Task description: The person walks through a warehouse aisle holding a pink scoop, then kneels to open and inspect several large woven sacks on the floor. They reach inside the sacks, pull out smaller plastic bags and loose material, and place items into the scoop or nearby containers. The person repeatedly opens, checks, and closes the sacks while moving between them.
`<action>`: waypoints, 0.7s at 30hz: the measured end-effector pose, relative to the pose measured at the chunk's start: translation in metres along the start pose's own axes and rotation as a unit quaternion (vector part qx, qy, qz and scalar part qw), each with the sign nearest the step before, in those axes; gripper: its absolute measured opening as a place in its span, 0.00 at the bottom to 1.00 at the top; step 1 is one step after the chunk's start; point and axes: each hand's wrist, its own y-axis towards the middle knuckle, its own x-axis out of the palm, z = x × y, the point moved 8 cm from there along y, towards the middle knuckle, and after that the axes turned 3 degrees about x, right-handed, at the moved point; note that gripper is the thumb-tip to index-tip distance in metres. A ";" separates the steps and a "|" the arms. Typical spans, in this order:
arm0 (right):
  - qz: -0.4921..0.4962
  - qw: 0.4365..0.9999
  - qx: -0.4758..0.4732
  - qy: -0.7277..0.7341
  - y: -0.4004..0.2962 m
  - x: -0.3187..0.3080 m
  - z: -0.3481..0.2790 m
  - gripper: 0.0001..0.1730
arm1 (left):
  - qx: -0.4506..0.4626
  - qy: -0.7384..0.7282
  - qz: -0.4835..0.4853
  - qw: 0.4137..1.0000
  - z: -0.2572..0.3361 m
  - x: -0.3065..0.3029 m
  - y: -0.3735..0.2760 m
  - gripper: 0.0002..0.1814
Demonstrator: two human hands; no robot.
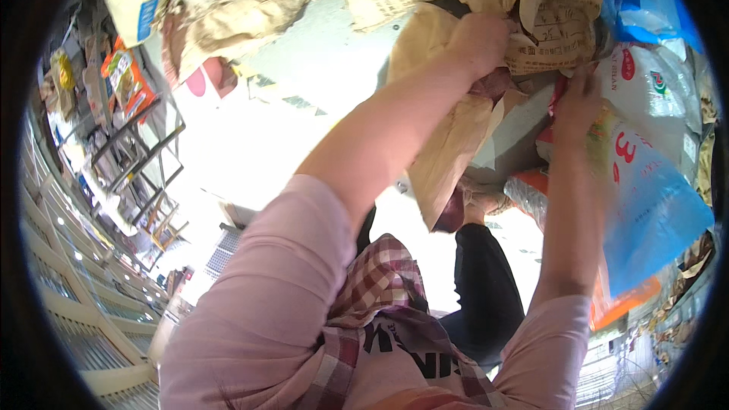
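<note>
My left hand [484,40] is closed on the torn edge of a brown paper sack [450,154], which hangs down towards my lap; dark reddish layers show within it. My right hand [578,91], blurred, is at the upper right beside a white and blue plastic bag [649,193] with red print. Its fingers are indistinct, and I cannot tell whether it holds anything. Just beyond both hands lies a printed paper sack [549,40] with torn flaps.
More crumpled paper sacks [245,17] lie at the top left. A blue plastic bag [649,0] is at the upper right, above a white printed bag [655,85]. Dark metal racks [136,165] and an orange packet [128,80] stand at the far left.
</note>
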 end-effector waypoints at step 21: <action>-0.540 0.803 0.072 -0.241 -0.330 -0.165 -0.291 0.14 | -0.009 -0.254 -0.039 0.966 0.096 -0.071 -0.630 0.12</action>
